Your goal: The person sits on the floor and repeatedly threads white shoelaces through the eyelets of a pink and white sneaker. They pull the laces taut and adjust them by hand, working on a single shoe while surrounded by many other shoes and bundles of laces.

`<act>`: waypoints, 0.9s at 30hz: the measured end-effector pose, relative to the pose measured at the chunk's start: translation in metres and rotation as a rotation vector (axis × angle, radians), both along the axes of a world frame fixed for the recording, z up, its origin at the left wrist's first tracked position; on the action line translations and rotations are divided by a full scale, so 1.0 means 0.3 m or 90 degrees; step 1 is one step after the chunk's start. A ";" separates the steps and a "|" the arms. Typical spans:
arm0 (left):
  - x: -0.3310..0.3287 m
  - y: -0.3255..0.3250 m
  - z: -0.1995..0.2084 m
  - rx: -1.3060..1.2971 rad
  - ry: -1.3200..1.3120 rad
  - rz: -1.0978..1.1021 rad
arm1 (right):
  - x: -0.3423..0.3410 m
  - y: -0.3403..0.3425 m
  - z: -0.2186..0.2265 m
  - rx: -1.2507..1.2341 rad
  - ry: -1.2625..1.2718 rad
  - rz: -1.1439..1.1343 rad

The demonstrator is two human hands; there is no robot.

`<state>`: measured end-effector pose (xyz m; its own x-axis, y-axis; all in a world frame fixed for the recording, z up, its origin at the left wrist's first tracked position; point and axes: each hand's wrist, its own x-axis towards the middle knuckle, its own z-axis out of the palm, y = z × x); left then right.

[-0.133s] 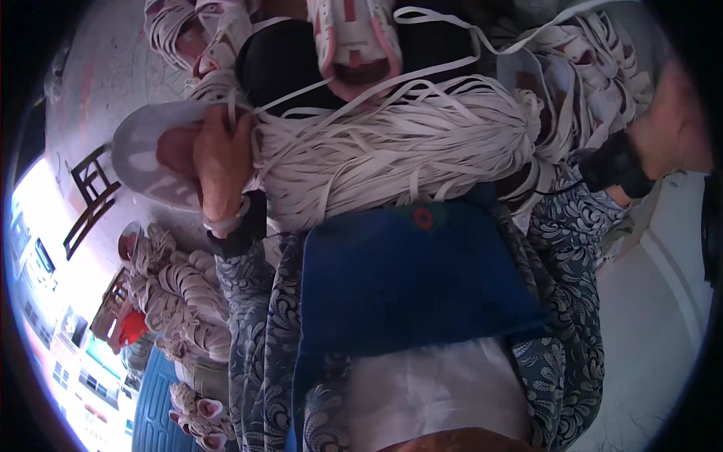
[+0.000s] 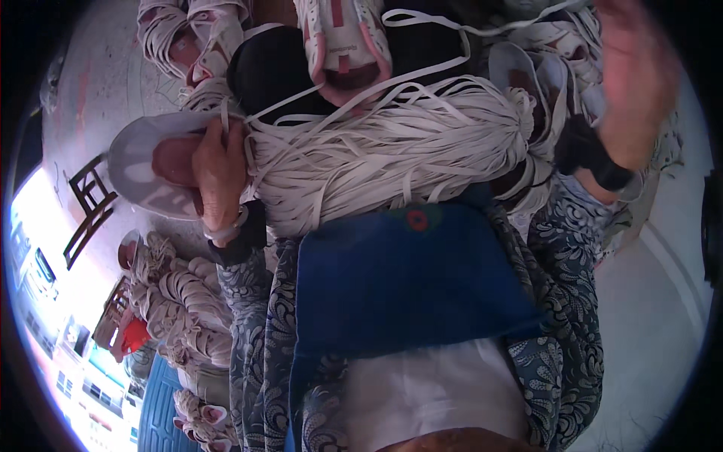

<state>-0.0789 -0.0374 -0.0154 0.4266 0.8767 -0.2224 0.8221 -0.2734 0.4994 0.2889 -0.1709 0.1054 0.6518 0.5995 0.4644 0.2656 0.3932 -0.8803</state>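
My left hand (image 2: 218, 173) is closed at the near end of a pale grey shoe upper (image 2: 132, 166) with a pink inside. A strand of white shoelace (image 2: 224, 113) rises from between its fingers. A white and pink shoe (image 2: 346, 45) stands toe away at the top middle, with lace (image 2: 425, 64) running loosely across its heel. Across my lap lies a thick bundle of white shoelaces (image 2: 392, 151), gathered at its right end. My right hand (image 2: 640, 83) is raised at the upper right, smeared by motion; the loose lace leads up toward its fingers, which are partly cut off.
More laced shoe uppers (image 2: 184, 45) lie at the upper left, and others (image 2: 557, 45) at the upper right. Piled shoes (image 2: 184, 301) stand at the lower left beside a blue plastic surface (image 2: 162, 407). A blue cloth (image 2: 414, 286) covers my lap. A dark metal frame (image 2: 90, 200) is at the left.
My right hand has swung up and inward, toward the top of the view. My left hand stays on the grey upper; the whole scene shifts slightly left.
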 end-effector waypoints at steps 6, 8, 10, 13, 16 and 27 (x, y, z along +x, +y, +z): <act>-0.001 -0.011 0.059 -0.015 -0.216 -0.011 | -0.038 0.086 -0.176 -0.240 -0.371 0.050; 0.114 -0.010 0.117 0.037 -0.237 -0.054 | -0.110 0.128 -0.148 -0.312 -0.142 0.206; 0.225 -0.012 0.157 -0.231 -0.449 0.136 | -0.125 0.174 -0.236 -0.444 -0.035 0.278; 0.318 0.004 0.129 -0.138 -0.519 0.054 | -0.132 0.213 -0.357 -0.445 -0.105 0.262; 0.361 0.030 0.122 -0.138 -0.566 0.059 | -0.106 0.237 -0.339 -0.476 -0.076 0.268; 0.479 0.194 0.078 -0.239 -0.237 -0.005 | -0.121 0.355 -0.452 -0.349 -0.384 0.238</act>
<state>0.0648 0.0207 0.0080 0.5426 0.7625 -0.3525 0.5696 -0.0256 0.8215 0.2526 -0.0643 -0.0302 0.1070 0.9620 0.2512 0.6830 0.1125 -0.7217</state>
